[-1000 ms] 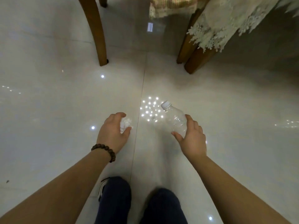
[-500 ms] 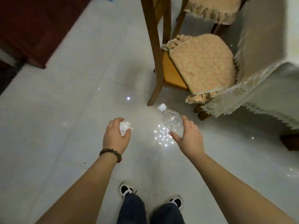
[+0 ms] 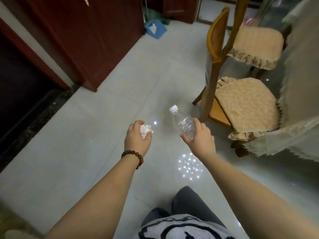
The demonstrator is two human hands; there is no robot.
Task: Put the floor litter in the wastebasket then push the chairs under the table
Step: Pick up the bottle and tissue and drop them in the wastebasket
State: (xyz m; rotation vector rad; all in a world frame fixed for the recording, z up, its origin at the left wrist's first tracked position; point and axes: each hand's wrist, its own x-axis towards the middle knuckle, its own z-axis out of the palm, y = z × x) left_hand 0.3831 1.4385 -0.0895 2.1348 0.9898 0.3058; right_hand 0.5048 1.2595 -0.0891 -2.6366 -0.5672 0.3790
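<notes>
Flanking bottle (image 3: 184, 124) — chair (image 3: 241, 107), red cabinet (image 3: 86, 40)

The person has risen from a crouch near the floor (image 3: 86, 135) to standing, so the left hand (image 3: 137, 141) with its crumpled paper (image 3: 145, 129) and the right hand (image 3: 201, 140) with its plastic bottle (image 3: 183, 123) are now held higher above the tiles. The view has swung up and leftward. A blue wastebasket (image 3: 156, 29) now appears far ahead of the left hand, and two cushioned chairs (image 3: 241, 104) beyond the right hand.
</notes>
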